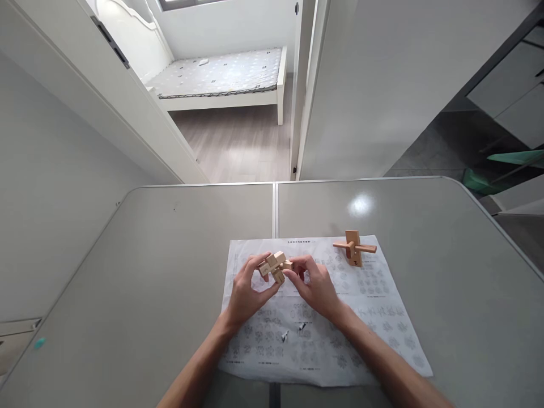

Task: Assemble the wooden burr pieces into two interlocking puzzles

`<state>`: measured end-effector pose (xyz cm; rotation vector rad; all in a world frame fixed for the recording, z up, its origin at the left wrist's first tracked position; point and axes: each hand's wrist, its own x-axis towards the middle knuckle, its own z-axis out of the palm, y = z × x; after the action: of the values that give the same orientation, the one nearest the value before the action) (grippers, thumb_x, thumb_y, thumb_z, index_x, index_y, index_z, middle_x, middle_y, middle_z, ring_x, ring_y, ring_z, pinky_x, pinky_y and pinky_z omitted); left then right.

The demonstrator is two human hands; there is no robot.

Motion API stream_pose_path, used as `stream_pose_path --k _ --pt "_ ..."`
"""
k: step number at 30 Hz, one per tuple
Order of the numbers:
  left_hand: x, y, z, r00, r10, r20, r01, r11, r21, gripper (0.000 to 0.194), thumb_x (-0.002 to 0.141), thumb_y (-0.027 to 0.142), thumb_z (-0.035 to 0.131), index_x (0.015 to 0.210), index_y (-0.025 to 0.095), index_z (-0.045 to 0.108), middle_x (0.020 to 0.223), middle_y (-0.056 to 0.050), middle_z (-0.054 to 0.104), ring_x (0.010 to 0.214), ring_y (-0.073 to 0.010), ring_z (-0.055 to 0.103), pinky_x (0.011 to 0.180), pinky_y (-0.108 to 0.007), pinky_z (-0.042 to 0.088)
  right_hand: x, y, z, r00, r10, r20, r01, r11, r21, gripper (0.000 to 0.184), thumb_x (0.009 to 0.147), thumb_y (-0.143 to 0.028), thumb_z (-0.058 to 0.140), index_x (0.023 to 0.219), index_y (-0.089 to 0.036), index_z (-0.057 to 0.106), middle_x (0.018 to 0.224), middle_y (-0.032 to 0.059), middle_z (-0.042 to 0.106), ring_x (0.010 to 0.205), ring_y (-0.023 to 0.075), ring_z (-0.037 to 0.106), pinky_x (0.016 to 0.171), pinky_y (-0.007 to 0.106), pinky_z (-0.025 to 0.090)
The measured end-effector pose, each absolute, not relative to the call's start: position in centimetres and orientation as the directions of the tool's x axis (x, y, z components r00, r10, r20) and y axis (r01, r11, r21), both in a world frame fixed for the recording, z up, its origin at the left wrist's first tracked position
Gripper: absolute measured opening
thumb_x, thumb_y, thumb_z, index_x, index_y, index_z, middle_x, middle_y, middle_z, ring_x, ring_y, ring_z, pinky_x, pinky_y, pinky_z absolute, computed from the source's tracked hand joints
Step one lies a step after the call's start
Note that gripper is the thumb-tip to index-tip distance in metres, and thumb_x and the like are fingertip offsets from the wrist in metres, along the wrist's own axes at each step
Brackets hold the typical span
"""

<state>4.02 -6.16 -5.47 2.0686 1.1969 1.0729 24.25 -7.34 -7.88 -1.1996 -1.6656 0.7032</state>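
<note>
A wooden burr puzzle (272, 264) of light interlocking blocks is held above the printed sheet, between my two hands. My left hand (246, 292) grips its left side, with the thumb at the bottom and the fingers along the top. My right hand (315, 286) pinches a block on the puzzle's right side between thumb and fingers. Dark marks show on some block ends, too small to read. Under both hands lies the instruction sheet (267, 326), covered with rows of small diagrams.
A second wooden puzzle (353, 248), crossed from darker pieces, stands on the sheet's upper right. Two small dark-and-white scraps (284, 336) lie near the sheet's middle. The grey table (170, 272) has a metal-edged seam. Beyond it are a doorway and a bed (221, 73).
</note>
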Motion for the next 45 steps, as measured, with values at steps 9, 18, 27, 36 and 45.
stream_pose_path --k 9,18,27,36,45 --pt "4.2 -6.2 -5.2 0.329 0.863 0.384 0.494 -0.504 0.709 0.056 0.089 0.020 0.075 0.141 0.028 0.054 0.108 -0.004 0.068 0.070 -0.0117 0.064 0.080 -0.032 0.059 24.3 -7.4 -7.8 -0.115 0.892 0.438 0.463 0.438 -0.771 0.015 0.105 -0.039 0.061 0.106 -0.024 0.059 0.070 -0.0013 0.066 0.056 0.0147 0.059 0.057 0.027 0.047" --pt "4.3 -6.0 -5.0 0.363 0.869 0.337 0.508 -0.487 0.710 0.055 0.088 0.024 0.077 0.140 0.028 0.057 0.120 -0.010 0.067 0.107 -0.0232 0.068 0.090 -0.038 0.060 24.4 -7.5 -7.6 -0.177 0.882 0.436 0.441 0.467 -0.766 0.009 0.106 -0.034 0.057 0.104 -0.025 0.057 0.075 0.0003 0.067 0.059 0.0154 0.060 0.059 0.028 0.046" --pt "4.2 -6.0 -5.0 0.366 0.874 0.320 0.514 -0.477 0.713 0.055 0.088 0.025 0.078 0.140 0.030 0.059 0.124 -0.009 0.064 0.110 -0.0234 0.067 0.092 -0.039 0.061 24.5 -7.4 -7.5 -0.217 0.856 0.468 0.463 0.513 -0.723 0.005 0.106 -0.027 0.055 0.104 -0.023 0.057 0.074 -0.0004 0.065 0.057 0.0148 0.056 0.059 0.027 0.042" --pt "4.1 -6.0 -5.0 0.380 0.874 0.301 0.511 -0.470 0.719 0.055 0.088 0.026 0.077 0.140 0.030 0.061 0.130 -0.009 0.066 0.120 -0.0263 0.067 0.101 -0.042 0.059 24.3 -7.3 -6.7 -0.272 0.821 0.501 0.472 0.568 -0.674 0.009 0.107 -0.023 0.049 0.110 -0.023 0.058 0.080 0.0036 0.069 0.065 0.0181 0.063 0.063 0.030 0.046" --pt "4.1 -6.1 -5.0 0.372 0.899 0.231 0.468 -0.397 0.789 0.058 0.085 0.026 0.080 0.139 0.030 0.060 0.128 -0.007 0.073 0.112 -0.0245 0.071 0.097 -0.040 0.059 24.6 -7.5 -7.2 -0.198 0.886 0.420 0.350 0.464 -0.814 0.013 0.106 -0.029 0.053 0.117 -0.025 0.057 0.081 0.0012 0.068 0.065 0.0181 0.062 0.064 0.030 0.048"
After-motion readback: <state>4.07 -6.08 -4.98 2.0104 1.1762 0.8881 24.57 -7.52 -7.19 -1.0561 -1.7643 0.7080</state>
